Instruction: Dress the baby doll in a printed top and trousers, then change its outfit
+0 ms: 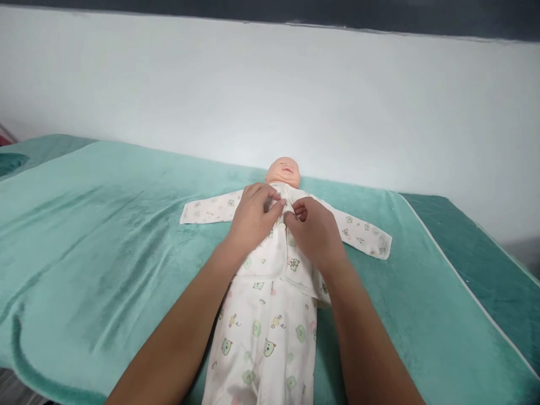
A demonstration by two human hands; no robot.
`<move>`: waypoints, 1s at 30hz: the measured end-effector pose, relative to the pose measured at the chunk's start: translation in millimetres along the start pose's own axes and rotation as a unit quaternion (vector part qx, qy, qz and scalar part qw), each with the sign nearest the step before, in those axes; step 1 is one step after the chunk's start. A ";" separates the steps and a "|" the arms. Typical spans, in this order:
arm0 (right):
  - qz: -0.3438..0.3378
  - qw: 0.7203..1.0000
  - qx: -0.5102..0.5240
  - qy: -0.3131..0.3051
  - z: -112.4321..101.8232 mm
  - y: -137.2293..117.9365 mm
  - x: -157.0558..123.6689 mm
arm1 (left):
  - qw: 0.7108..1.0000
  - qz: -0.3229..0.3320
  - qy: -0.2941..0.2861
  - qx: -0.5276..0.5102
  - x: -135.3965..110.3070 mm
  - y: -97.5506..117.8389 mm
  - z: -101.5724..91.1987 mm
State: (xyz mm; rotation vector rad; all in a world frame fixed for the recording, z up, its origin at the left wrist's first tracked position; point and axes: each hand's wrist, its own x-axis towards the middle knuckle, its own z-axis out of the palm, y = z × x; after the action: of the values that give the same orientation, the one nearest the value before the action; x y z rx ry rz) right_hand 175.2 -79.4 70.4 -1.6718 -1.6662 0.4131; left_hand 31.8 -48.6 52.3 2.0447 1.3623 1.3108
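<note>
A baby doll lies on its back, dressed in a white patterned jacket and matching trousers. The jacket's sleeves stretch out to both sides. On the upper chest, my left hand pinches the front edge of the jacket between thumb and fingers. Close beside it, my right hand grips the opposite edge, its fingers curled. A small pale button shows just below my fingertips. Down to the hem, the two front edges hang loose and slightly apart. My fingers partly hide the cloth at the chest.
A teal plush blanket with folds on the left lies under the doll. Its pale border runs along the right, with darker teal cloth beyond. A white wall stands right behind the doll's head.
</note>
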 end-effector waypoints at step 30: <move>0.046 0.943 0.328 -0.019 6.1 13.8 9.1 | 0.976 -0.087 -0.074 -0.185 5.7 -3.0 -7.3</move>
State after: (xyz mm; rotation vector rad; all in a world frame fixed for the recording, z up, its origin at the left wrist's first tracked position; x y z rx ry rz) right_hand 182.1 -67.6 59.2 -1.2385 -1.2732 0.9354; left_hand 24.7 -43.6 56.7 1.6959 1.1072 1.2048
